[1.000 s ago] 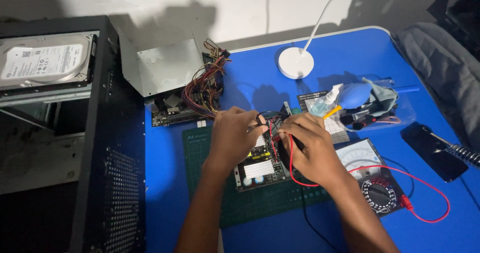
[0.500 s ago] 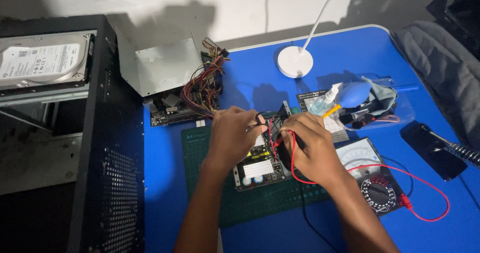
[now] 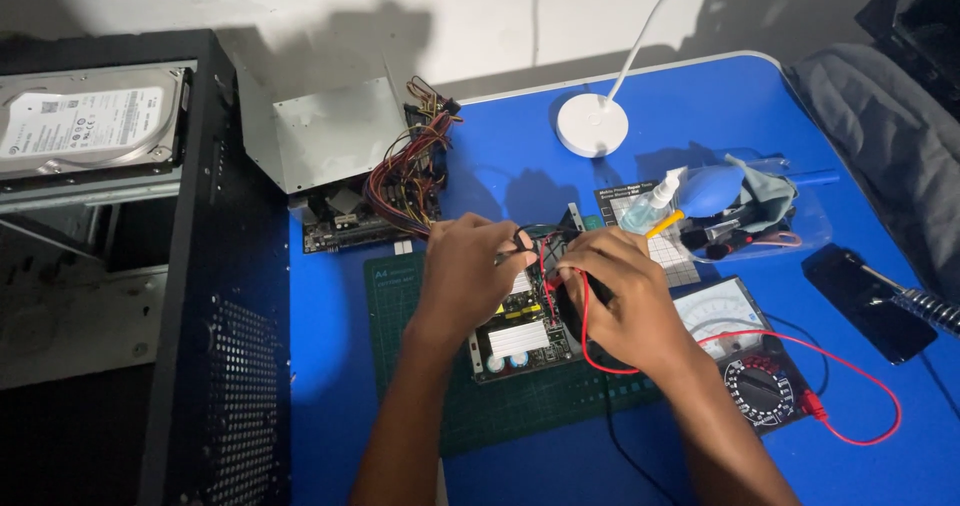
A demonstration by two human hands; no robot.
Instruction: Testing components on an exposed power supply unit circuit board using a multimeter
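Blue worktop [image 3: 520,171]. Green cutting mat [image 3: 500,416] near centre. Black computer case [image 3: 150,296] left. White lamp base [image 3: 592,125] far centre. Analog multimeter [image 3: 745,356] right of mat. Black phone [image 3: 865,301] far right. Metal power-supply box [image 3: 330,131] far left.

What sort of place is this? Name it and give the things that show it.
Probably an electronics or computer repair bench. Both hands, left hand and right hand, work on an open circuit board on a green cutting mat, beside an analog multimeter and an opened black computer case.
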